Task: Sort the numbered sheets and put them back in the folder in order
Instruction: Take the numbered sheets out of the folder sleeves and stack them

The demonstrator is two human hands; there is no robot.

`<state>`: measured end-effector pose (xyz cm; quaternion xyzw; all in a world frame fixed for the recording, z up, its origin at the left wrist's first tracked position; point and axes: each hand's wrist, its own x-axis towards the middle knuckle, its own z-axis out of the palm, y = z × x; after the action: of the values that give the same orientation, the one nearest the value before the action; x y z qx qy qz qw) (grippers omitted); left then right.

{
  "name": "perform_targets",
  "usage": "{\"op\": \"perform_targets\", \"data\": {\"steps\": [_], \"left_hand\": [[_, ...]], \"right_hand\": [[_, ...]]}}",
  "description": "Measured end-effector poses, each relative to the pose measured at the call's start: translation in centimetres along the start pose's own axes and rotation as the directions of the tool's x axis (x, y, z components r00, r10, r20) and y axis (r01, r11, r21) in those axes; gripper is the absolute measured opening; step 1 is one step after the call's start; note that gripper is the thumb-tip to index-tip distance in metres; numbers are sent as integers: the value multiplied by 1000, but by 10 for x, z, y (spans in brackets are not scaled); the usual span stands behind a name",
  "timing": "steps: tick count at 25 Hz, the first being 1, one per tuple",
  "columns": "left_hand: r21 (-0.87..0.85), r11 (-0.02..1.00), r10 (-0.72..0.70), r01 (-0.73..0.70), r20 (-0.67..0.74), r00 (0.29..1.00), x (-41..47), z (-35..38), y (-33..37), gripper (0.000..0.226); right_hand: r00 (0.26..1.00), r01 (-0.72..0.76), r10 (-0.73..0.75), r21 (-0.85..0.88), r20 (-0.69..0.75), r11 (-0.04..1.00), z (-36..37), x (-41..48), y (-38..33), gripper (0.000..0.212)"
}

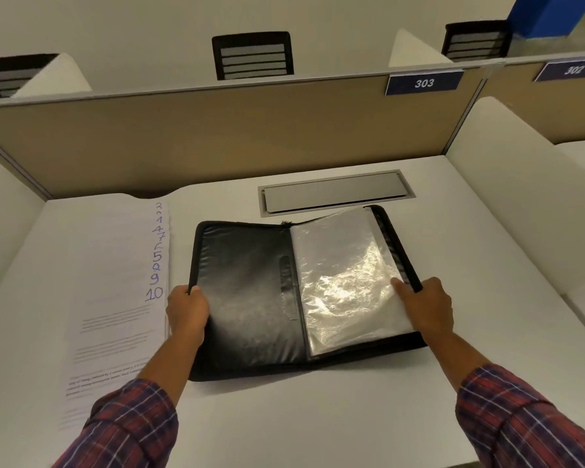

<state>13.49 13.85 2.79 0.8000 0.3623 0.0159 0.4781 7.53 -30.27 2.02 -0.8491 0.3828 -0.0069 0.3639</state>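
L hand (186, 312) & R hand (426, 307) grip edges of open folder (250, 282), top sleeve empty. Left of L hand, sheets (115, 265) look unsorted; nothing filed yet.

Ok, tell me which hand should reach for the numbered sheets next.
Left, probably: the left hand grips the folder at its left edge, right beside the fanned sheets; the right hand holds the opposite edge, across the folder.

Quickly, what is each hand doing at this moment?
Left hand: grips the left edge of the folder.
Right hand: grips the folder's right edge, one finger on the plastic sleeve.
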Motion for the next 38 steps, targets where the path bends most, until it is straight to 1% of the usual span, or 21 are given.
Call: {"op": "perform_targets", "data": {"steps": [3,8,11,14,19,22,26,28,31,34,36,38], "left_hand": [[-94,995,42,-43,-18,999,-28,12,7,20],[-181,979,81,-89,-52,995,-83,52,20,23],[-233,969,71,-84,-65,995,-126,88,26,23],[-278,959,46,-56,-41,998,-172,123,31,21],[-267,963,18,-30,-45,999,-243,184,26,23],[-253,967,-1,-12,-51,999,-276,207,17,24],[-167,986,-17,3,-80,997,-301,220,6,25],[-121,993,-23,11,-94,995,-305,220,0,25],[-35,999,-34,30,-104,994,-308,218,-11,27],[66,998,-18,24,-101,995,-310,217,-20,29],[164,987,17,-3,-81,997,-316,218,-20,30],[343,938,75,-48,-67,995,-321,220,-21,36]], "right_hand": [[996,72,-69,54,-58,996,-25,5,7,62],[991,89,-77,107,-107,990,-80,36,47,61],[991,98,-83,150,-104,984,-121,66,83,60],[990,112,-94,180,-106,977,-162,94,114,61],[995,77,-68,150,-67,986,-217,132,180,68],[997,69,-64,129,-37,989,-237,140,210,67],[999,47,-48,101,9,994,-245,139,236,60],[999,32,-34,78,28,996,-242,139,250,60],[998,25,-23,-41,52,999,-237,137,266,70],[998,59,-54,-191,31,980,-235,138,270,73],[996,84,-92,-305,-10,948,-233,138,269,74],[990,105,-131,-346,-50,932,-231,136,265,72]]}}
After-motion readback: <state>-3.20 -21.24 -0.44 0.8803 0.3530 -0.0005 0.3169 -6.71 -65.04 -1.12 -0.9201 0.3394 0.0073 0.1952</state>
